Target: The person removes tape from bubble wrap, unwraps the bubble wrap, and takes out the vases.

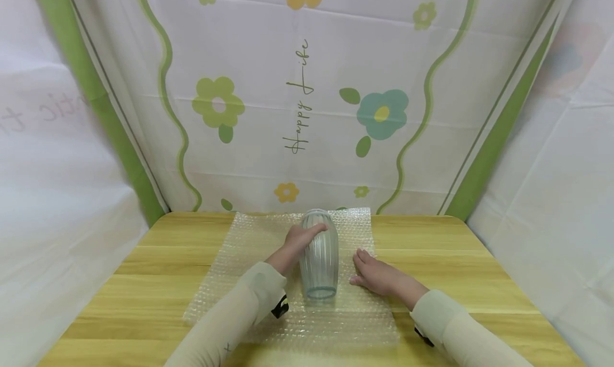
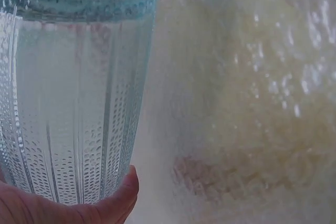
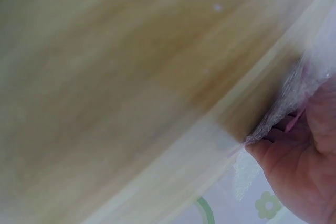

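Note:
A clear, ribbed glass vase (image 1: 319, 260) lies on a sheet of bubble wrap (image 1: 259, 308), its thick round end toward me. My left hand (image 1: 299, 239) grips the vase from the left side, the thumb across its upper part. In the left wrist view, the dotted, ribbed glass (image 2: 79, 114) rises out of that hand (image 2: 89, 211). At the sheet's right edge is my right hand (image 1: 381, 276), apart from the vase. The right wrist view shows that hand (image 3: 299, 166) with its fingers curled at the edge of the crinkled film (image 3: 286, 100).
The wooden table (image 1: 455, 271) runs under the bubble wrap and out to both sides. A white curtain (image 1: 259, 159) printed with flowers and lettering stands behind the table, and white fabric walls (image 1: 551, 186) close in the sides.

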A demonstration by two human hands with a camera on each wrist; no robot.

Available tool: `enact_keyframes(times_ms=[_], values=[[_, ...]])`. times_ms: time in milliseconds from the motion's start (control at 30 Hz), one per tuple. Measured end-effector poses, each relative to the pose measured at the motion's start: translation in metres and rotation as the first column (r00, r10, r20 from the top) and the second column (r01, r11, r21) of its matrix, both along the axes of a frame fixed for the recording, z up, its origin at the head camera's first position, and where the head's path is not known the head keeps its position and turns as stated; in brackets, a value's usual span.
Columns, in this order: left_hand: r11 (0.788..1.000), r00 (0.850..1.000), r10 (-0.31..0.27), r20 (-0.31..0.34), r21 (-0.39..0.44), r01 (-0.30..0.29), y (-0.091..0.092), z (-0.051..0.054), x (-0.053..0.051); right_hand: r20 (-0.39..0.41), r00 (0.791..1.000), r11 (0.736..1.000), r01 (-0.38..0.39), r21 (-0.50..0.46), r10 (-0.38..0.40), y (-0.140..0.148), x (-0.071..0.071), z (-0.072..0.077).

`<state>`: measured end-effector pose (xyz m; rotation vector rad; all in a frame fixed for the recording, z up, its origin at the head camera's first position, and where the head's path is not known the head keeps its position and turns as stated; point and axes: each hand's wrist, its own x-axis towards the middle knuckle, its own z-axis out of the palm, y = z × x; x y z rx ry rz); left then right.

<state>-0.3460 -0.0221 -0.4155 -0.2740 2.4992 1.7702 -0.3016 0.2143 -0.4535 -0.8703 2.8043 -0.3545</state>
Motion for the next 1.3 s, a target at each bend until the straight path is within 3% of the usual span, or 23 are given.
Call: enact_keyframes(times_ms=[367,533,1067,1200,1300], values=[[0.996,0.991,0.079,-0.106,-0.033,-0.083,-0.004,0.012,0.0,-0.006,1.0,1.0,-0.001,0.0,0.001,0.0,0.0,-0.001],[0.993,0.978,0.107,-0.178,-0.036,-0.116,-0.005,0.017,0.001,-0.006,1.0,1.0,0.001,0.002,-0.001,0.0,0.0,-0.001],[0.992,0.907,0.123,-0.402,0.047,-0.114,-0.008,0.028,0.01,-0.009,1.0,1.0,-0.008,0.007,0.008,0.0,0.0,-0.002],[0.991,0.882,0.131,-0.452,0.072,-0.111,-0.008,0.03,0.012,-0.005,1.0,1.0,-0.004,0.009,0.004,0.0,-0.001,-0.002],[0.991,0.854,0.131,-0.503,0.075,-0.108,-0.008,0.032,0.014,-0.005,1.0,1.0,-0.003,0.011,0.003,0.0,-0.002,-0.001]])
